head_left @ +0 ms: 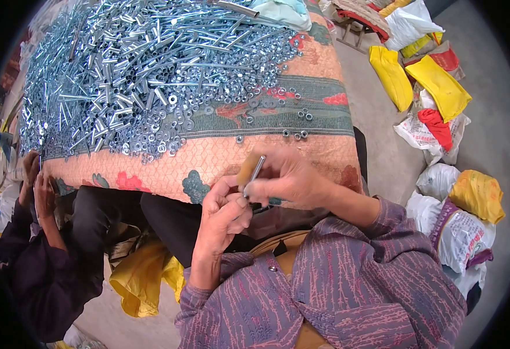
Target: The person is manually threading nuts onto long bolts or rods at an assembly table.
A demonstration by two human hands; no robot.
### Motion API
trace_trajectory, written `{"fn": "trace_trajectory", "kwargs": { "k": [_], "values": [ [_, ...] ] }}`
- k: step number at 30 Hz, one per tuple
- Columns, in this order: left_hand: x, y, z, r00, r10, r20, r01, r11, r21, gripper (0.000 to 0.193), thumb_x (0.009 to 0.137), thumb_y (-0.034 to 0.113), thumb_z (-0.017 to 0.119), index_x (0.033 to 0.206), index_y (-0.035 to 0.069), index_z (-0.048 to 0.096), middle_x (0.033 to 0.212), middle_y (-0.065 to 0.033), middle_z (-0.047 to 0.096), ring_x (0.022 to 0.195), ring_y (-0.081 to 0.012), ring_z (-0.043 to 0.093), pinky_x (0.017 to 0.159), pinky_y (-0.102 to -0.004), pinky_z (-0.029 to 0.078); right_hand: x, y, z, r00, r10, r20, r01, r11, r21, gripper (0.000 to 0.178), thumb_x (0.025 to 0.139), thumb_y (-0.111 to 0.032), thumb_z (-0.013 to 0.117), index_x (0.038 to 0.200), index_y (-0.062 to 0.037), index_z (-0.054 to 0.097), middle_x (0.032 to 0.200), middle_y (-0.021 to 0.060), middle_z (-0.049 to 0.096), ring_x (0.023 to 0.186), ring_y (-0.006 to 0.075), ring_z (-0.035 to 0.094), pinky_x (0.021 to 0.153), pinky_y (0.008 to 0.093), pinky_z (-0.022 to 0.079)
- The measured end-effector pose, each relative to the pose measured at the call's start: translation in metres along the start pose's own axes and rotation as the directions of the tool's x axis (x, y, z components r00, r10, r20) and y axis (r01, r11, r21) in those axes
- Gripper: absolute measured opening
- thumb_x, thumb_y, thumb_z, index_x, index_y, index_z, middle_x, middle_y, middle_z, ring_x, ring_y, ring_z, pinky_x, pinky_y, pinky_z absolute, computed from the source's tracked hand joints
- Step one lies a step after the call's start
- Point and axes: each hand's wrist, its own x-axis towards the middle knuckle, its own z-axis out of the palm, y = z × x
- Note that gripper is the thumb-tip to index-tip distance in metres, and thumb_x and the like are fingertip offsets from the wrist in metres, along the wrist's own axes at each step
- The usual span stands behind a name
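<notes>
Above my lap, at the near edge of the cloth-covered table (168, 168), both my hands meet around a short silver metal rod (258, 167). It stands tilted, its upper end free; whether it is a bolt or a sleeve cannot be told. My left hand (223, 215) has its fingers closed about the rod's lower end, and a tan covering (246, 168) shows beside the rod. From the right, my right hand (290, 180) pinches at the same lower end, slightly blurred. Beyond them lies a large heap of metal sleeves and rods (144, 70), with washers and nuts (249, 64) along its near side.
A few loose nuts (295, 135) lie just beyond my hands. At the left a co-worker's hands (41, 186) work at the table edge. Yellow bags (438, 81) and filled white sacks (464, 232) sit on the floor at right. A yellow bag (141, 279) lies below the table.
</notes>
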Motion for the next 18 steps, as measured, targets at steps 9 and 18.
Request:
{"fn": "trace_trajectory", "kwargs": {
  "k": [9,18],
  "values": [
    [0.004,-0.010,0.007,0.960,0.261,-0.105,-0.266,0.963,-0.039,0.044,0.096,0.028,0.055,0.125,-0.003,0.044,0.093,-0.0102,0.058,0.061,-0.0093,0.048,0.049,-0.0191,0.036,0.006,-0.018,0.004,0.998,-0.060,-0.026,0.061,0.997,0.047,0.010,0.089,-0.001,0.060,0.100,0.0001,0.060,0.080,0.0013,0.060,0.070,0.0072,0.058,0.061,0.0218,0.047],
    [-0.003,-0.006,0.001,0.980,0.159,-0.123,-0.153,0.987,0.051,0.029,0.101,0.028,0.045,0.090,0.002,0.047,0.079,-0.0084,0.056,0.044,-0.0061,0.038,0.039,-0.0199,0.028,0.007,-0.004,-0.003,0.976,-0.164,-0.143,0.093,0.910,-0.404,0.021,0.088,-0.005,0.064,0.108,0.0023,0.061,0.083,0.0028,0.064,0.079,0.0064,0.059,0.066,0.0219,0.048]
  ]
}}
